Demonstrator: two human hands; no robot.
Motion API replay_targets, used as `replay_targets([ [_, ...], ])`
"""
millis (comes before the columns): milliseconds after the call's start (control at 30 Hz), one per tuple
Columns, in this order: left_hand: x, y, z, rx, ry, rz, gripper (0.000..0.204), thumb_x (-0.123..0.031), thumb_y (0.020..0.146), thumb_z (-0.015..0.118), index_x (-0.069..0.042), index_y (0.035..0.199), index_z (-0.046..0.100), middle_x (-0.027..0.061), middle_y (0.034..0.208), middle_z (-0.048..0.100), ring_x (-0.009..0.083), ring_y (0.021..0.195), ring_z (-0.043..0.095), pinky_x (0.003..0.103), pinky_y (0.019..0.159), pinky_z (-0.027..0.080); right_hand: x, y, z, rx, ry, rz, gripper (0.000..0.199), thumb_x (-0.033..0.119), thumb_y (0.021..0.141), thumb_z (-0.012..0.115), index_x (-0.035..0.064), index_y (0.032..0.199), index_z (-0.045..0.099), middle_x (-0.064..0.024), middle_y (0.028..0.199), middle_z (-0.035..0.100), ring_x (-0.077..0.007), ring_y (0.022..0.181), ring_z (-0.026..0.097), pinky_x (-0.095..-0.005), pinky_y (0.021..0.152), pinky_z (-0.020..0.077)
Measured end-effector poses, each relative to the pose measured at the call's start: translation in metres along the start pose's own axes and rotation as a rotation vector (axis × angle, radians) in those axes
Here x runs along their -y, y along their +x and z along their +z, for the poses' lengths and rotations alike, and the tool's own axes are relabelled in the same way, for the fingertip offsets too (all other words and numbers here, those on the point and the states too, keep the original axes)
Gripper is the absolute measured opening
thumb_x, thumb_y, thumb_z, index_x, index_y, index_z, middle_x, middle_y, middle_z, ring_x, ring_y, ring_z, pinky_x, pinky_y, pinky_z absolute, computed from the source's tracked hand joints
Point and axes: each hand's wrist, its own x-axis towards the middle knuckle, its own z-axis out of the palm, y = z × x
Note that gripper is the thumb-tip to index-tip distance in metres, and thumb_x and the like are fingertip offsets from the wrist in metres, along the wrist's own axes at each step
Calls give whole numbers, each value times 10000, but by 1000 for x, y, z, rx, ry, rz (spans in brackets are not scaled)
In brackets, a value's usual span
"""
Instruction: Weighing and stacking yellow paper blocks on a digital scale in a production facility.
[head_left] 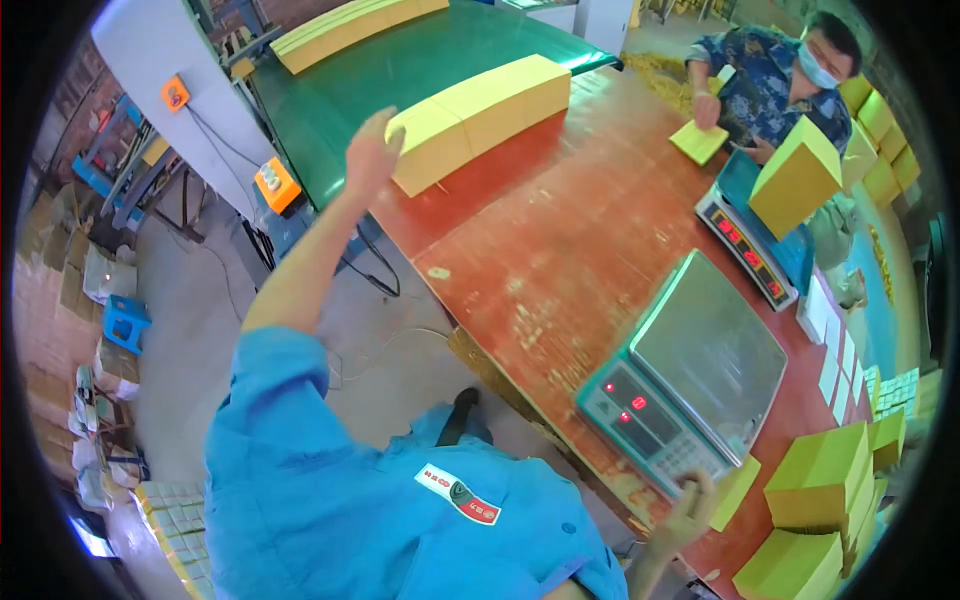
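Observation:
A long row of yellow paper stacks (490, 115) lies across the far edge of the red table, bordering the green belt. My left hand (373, 155) is raised against the row's left end, its fingers extended and seeming to touch the paper. Below on the right, my right hand (690, 512) hovers by the front corner of a green digital scale (640, 420), fingers loosely bent and apart. The scale's steel pan (710, 350) carries nothing. Beside my right hand lies a yellow paper stack (735, 492), partly hidden by the scale.
Across the red table (520, 250), a masked co-worker (770, 95) handles a yellow pad (700, 142) near a second scale (745, 250) bearing a yellow block (797, 180). More yellow stacks (820, 480) stand at right. The green conveyor belt (400, 75) and an orange switch box (277, 186) are at left.

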Motion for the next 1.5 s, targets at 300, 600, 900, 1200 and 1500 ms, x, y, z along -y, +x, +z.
replay_targets([
  [300, 119, 85, 69, 983, -446, -738, 664, -517, 819, 691, -37, 1262, 569, 100, 1156, 658, 196, 1019, 640, 347, 873, 491, 81, -24, 223, 1023, 738, 686, 318, 116, 949, 553, -14, 1239, 563, -119, 1113, 655, -181, 1044, 605, -289, 876, 471],
  [600, -14, -63, -7, 1227, -677, -406, 466, -250, 812, 742, -6, 1186, 613, 64, 1076, 671, 136, 977, 618, 312, 875, 490, 78, -34, 347, 1089, 1279, 743, 742, 253, 914, 623, 58, 1507, 223, -106, 1540, 290, -231, 1379, 310, -376, 1107, 276],
  [900, -134, -147, -60, 1126, -1255, -1106, 485, -282, 933, 583, -4, 1321, 494, 114, 1219, 607, 197, 1030, 619, 334, 899, 504, 91, 0, 187, 748, 775, 14, 881, 346, 812, 732, 25, 1485, 263, -212, 1549, 213, -344, 1442, 202, -436, 1151, 212],
  [1200, -390, -183, 27, 1374, -2197, -764, 540, -404, 996, 440, -127, 1450, 350, 105, 1409, 458, 258, 1262, 495, 424, 1019, 463, 95, 100, 22, -187, -12, -367, 838, 242, 718, 799, 6, 1406, 383, -252, 1445, 373, -442, 1330, 364, -502, 1084, 332],
  [1500, -441, -231, 85, 1485, -2669, -1514, 580, -524, 967, 385, -161, 1418, 382, 128, 1389, 484, 291, 1250, 514, 532, 980, 477, 76, 172, -6, 112, -331, -356, 710, 98, 668, 764, 80, 1331, 509, -185, 1370, 495, -375, 1285, 440, -436, 1075, 360],
])
